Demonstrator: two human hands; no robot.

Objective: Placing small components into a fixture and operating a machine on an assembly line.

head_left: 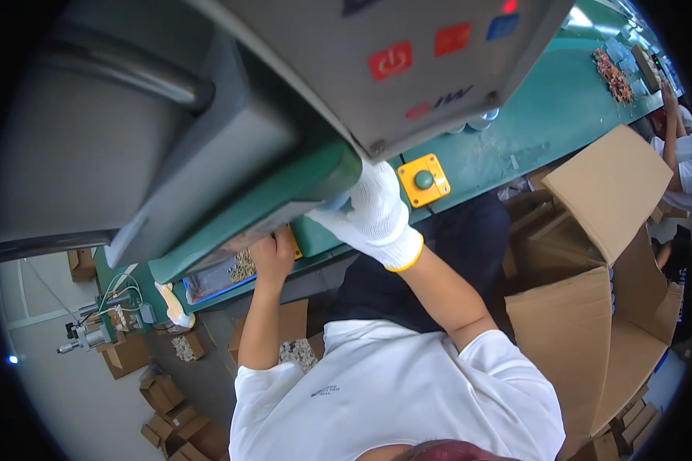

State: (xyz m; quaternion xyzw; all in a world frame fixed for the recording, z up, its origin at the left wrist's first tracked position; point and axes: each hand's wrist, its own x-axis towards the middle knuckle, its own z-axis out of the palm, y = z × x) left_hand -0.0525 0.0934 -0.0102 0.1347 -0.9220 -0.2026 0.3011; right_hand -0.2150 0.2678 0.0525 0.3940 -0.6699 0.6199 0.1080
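My right hand (377,211), in a white knit glove with a yellow cuff, reaches up under the overhanging green edge of the grey machine (231,146); its fingers (344,201) curl around something small and bluish there, though the overhang hides too much for me to tell what it is or how firmly I grip it. My left hand (271,257) is bare and closed in a loose fist at the near edge of the green tabletop (515,131), just beside a shallow blue-rimmed tray (219,278) of small pale parts. I count one tray, one yellow switch box (424,180) with a single green button, and three coloured buttons, two red and one blue, on the machine's grey panel. The machine crowds the space above both hands, leaving only a narrow gap. A large open cardboard box (592,307) stands close on my right, and smaller cartons (173,415) lie on the floor to my left. Another person's arm (673,115) shows far along the tabletop.
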